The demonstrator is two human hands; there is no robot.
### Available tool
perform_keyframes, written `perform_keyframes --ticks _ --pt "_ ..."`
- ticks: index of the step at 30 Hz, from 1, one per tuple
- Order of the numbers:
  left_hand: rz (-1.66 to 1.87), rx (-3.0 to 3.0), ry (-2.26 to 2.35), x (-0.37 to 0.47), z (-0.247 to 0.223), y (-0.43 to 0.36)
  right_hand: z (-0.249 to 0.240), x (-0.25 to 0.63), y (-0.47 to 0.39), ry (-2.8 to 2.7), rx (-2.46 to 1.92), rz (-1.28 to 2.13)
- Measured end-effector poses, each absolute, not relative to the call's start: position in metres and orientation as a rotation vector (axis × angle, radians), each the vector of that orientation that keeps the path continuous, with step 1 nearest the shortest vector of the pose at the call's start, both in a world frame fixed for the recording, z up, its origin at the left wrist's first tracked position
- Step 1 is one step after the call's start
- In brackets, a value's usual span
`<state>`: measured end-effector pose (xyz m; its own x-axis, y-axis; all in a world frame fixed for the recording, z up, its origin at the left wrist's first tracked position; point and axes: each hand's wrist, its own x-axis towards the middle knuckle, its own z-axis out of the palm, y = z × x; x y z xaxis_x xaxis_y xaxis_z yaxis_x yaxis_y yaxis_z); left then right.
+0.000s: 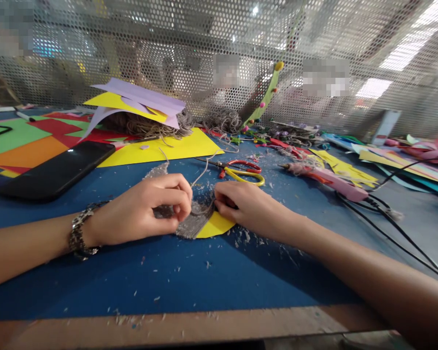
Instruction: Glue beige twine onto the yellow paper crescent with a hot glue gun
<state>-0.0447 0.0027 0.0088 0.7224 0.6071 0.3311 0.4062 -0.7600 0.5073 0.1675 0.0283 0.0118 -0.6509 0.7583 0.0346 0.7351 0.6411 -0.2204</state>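
Observation:
A yellow paper piece [216, 226], partly covered with rows of grey yarn [190, 227], lies on the blue table between my hands. My left hand [142, 206] is curled over its left side, thumb and fingers closed near a loose strand. My right hand [250, 206] pinches at the upper right of the yarn rows; its fingertips hide just what they grip. From between the hands a grey yarn strand [203, 171] runs up toward the back. Just beyond my right hand lie scissors [244, 170] with red and yellow handles.
A black phone [60, 170] lies at left beside coloured paper sheets [164, 148]. Grey yarn bundles [135, 124] sit behind. At right are a pink glue gun [326, 181] with black cables [390, 238] and paper strips. A perforated metal screen [190, 43] stands behind the table.

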Motion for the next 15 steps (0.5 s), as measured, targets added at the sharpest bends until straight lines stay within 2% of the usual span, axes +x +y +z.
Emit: perform_keyframes --ticks 15 --pt "0.691 2.520 0.807 -0.0449 0.0083 0.0018 0.0114 0.1674 0.0282 -2.738 -1.245 0.277"
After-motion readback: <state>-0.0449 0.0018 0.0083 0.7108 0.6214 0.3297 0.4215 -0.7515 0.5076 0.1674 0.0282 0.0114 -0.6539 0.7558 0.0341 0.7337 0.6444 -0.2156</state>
